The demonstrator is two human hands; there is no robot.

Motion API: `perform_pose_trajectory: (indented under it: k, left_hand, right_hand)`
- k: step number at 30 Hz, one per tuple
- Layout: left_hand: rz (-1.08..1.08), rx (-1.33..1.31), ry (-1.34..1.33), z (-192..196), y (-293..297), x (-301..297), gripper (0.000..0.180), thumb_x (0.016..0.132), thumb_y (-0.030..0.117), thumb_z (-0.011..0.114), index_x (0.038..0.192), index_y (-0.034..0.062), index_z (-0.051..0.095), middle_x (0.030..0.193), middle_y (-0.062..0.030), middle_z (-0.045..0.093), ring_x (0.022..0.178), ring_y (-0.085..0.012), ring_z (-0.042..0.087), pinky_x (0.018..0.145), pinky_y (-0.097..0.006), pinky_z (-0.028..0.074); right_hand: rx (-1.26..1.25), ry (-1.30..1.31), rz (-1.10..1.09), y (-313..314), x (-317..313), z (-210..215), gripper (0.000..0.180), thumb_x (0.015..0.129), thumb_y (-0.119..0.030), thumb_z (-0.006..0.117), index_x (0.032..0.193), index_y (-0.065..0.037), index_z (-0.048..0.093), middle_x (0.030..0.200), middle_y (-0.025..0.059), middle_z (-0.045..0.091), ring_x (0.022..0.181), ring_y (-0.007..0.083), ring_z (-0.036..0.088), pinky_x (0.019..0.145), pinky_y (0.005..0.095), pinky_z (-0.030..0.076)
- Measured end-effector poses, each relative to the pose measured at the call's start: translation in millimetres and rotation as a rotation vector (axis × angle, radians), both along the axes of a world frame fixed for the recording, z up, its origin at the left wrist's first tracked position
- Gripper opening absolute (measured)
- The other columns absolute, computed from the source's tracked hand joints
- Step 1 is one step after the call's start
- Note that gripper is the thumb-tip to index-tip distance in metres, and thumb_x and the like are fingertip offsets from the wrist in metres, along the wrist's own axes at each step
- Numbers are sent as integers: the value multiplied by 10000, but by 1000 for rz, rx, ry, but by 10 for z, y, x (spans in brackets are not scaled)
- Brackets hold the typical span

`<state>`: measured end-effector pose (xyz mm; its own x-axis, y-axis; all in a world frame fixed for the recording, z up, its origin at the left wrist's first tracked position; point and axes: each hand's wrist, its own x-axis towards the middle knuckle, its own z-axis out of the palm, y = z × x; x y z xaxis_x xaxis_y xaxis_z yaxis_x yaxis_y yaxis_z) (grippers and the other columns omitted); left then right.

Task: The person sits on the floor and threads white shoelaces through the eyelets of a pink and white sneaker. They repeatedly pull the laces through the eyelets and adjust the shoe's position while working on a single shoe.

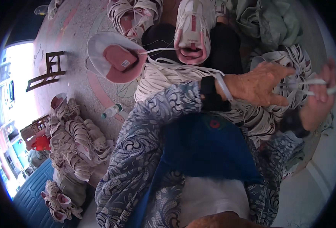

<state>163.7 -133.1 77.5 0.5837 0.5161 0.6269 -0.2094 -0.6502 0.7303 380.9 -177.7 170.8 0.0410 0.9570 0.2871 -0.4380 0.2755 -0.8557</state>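
Observation:
My left hand reaches across to the right over a heap of white laces on my lap. Its fingers and thumb are spread, with nothing clearly gripped. Farther right, my right hand, blurred by motion, has its fingers closed round a white shoelace. The lace stretches toward the left hand's fingertips; whether they touch it is unclear. Ahead of me a white and pink shoe rests between my dark-clothed knees, heel toward me. A lace runs from it toward a white and pink shoe part with a small label.
Bundles of shoe uppers with laces lie ahead, and another laced bundle is at the right. Green sacking is at the far right. On the left are a large shoe pile, a plastic bottle and a wooden stool.

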Motion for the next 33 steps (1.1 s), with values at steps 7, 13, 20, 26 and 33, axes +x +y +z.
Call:
perform_pose_trajectory:
  k: [7,13,20,26,33]
  left_hand:
    - [-510,-481,36,-2,77,-289,386,998,350,462,1108,-7,561,973,-135,637,924,-200,604,811,-366,487]
    - [-265,-589,42,102,292,-381,196,904,102,454,1034,23,577,896,-130,643,851,-239,626,747,-357,500]
    - [-537,-1212,-369,202,586,-194,386,1024,388,370,863,73,524,657,-35,439,658,-182,491,859,-417,472]
    - [-414,-899,51,223,428,86,317,986,236,377,894,24,594,779,-60,615,774,-135,588,675,-251,438]
    - [-362,-599,275,-134,220,84,463,959,324,528,1295,13,467,1156,-142,597,1082,-222,570,953,-327,428]
  right_hand:
    - [76,-84,42,360,-1082,-190,533,977,-228,449,1396,64,297,1187,113,504,695,34,500,620,184,427]
    - [-83,-384,-252,274,-1074,-638,475,950,-267,497,1325,17,424,1069,72,583,634,62,498,573,214,395]
    - [-424,-725,-4,-225,-439,-534,143,858,-149,674,916,-20,683,623,-47,534,538,22,499,477,179,379]
    - [-512,-903,-3,-433,62,-551,132,877,-167,660,850,-37,661,632,-53,538,506,5,444,443,178,334]
    - [-386,-258,-620,-685,789,-676,143,915,-135,594,930,1,637,681,-17,554,488,25,392,453,188,300]
